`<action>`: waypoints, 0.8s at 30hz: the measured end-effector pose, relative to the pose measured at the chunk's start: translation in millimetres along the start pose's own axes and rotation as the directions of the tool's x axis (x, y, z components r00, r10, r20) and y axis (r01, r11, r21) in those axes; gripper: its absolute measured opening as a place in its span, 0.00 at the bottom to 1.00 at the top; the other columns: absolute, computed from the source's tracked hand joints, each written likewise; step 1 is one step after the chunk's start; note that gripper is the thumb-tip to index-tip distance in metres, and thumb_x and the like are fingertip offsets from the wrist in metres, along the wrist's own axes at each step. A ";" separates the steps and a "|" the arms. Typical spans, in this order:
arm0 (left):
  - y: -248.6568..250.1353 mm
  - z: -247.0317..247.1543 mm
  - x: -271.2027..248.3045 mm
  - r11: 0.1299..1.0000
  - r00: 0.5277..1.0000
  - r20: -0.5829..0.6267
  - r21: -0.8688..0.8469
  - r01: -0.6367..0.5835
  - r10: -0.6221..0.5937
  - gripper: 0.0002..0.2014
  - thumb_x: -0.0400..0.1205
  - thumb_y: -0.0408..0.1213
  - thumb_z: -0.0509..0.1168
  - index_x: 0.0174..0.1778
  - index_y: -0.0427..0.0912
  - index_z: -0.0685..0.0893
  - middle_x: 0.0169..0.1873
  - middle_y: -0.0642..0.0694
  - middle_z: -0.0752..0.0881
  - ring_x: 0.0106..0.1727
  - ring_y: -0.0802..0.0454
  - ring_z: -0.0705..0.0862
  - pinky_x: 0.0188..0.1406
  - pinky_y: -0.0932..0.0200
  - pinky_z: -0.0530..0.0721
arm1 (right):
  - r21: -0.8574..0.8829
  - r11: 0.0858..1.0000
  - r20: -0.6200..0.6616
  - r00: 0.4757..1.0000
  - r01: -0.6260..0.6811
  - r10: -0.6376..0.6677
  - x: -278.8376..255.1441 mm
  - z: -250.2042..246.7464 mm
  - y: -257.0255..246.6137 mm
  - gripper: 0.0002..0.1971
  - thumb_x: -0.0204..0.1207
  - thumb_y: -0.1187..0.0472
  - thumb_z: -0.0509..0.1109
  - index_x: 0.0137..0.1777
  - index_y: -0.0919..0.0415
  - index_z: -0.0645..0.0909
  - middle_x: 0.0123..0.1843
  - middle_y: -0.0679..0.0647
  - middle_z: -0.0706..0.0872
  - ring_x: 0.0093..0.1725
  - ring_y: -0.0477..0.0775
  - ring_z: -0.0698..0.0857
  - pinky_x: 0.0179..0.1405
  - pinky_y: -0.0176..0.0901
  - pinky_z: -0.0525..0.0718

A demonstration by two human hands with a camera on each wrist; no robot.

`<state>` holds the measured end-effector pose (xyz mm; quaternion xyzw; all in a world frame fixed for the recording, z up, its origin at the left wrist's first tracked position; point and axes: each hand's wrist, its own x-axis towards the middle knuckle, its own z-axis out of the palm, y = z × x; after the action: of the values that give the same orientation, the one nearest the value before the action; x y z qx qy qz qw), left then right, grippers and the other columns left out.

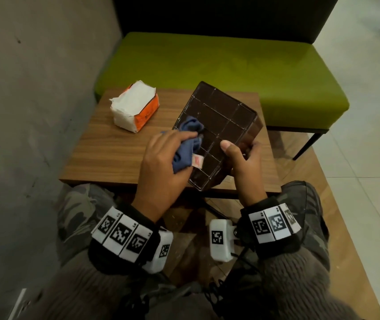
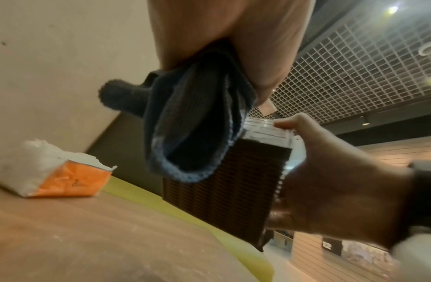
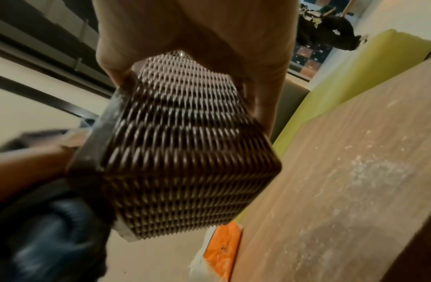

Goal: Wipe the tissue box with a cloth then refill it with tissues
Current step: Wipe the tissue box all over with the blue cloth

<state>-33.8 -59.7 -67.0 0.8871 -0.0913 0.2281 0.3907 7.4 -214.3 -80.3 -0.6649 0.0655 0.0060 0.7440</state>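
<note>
A dark brown woven tissue box (image 1: 221,125) (image 2: 224,190) (image 3: 185,152) is held tilted above the wooden table (image 1: 115,153), its flat gridded face turned up toward me. My right hand (image 1: 242,158) (image 2: 330,181) grips its near right corner, thumb on the top face. My left hand (image 1: 163,158) holds a bunched blue cloth (image 1: 189,139) (image 2: 192,124) and presses it against the box's left part. An opened orange and white tissue pack (image 1: 135,106) (image 2: 52,177) (image 3: 219,250) lies on the table's far left.
A green bench seat (image 1: 230,65) stands just behind the table, with a dark backrest above it. A grey wall (image 1: 34,88) runs close along the left. Pale tiled floor (image 1: 369,135) lies to the right. My knees sit under the table's near edge.
</note>
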 end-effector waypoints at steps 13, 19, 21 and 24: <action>8.8 4.3 -19.9 0.990 0.975 0.175 0.002 -0.142 0.139 0.19 0.72 0.43 0.66 0.60 0.46 0.80 0.55 0.51 0.84 0.61 0.56 0.77 0.64 0.59 0.72 | 0.046 0.998 -0.025 0.999 -0.045 0.046 1.2 1.7 0.1 0.46 0.51 0.40 0.75 0.69 0.62 0.69 0.55 0.53 0.86 0.58 0.57 0.87 0.63 0.66 0.82; -4.1 -2.3 -6.9 0.999 0.998 0.055 0.002 -0.034 0.033 0.19 0.72 0.40 0.66 0.60 0.46 0.80 0.53 0.57 0.79 0.61 0.56 0.75 0.61 0.52 0.77 | 0.057 0.996 -0.023 0.998 -0.063 0.064 -2.1 3.8 3.5 0.48 0.50 0.40 0.75 0.71 0.60 0.67 0.60 0.53 0.84 0.60 0.56 0.86 0.63 0.64 0.83; 6.4 5.4 -19.6 0.993 0.978 0.173 0.012 -0.117 0.113 0.19 0.73 0.43 0.65 0.61 0.50 0.78 0.56 0.54 0.82 0.64 0.55 0.75 0.63 0.50 0.76 | 0.081 0.995 -0.052 0.997 -0.059 0.063 0.1 2.9 2.2 0.47 0.51 0.40 0.74 0.70 0.63 0.69 0.59 0.55 0.86 0.60 0.58 0.86 0.65 0.65 0.81; 8.3 11.7 -29.1 0.981 0.957 0.229 0.046 -0.191 0.176 0.20 0.73 0.43 0.65 0.62 0.52 0.75 0.58 0.51 0.84 0.65 0.54 0.74 0.62 0.48 0.76 | 0.086 0.994 -0.052 0.996 -0.063 0.068 1.5 -0.2 1.2 0.47 0.50 0.40 0.74 0.70 0.65 0.70 0.55 0.51 0.86 0.58 0.56 0.86 0.65 0.62 0.82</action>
<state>-58.4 -74.4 -82.4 0.9075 -0.2088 0.1649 0.3249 8.7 -214.4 -81.6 -0.6302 0.1077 0.0093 0.7688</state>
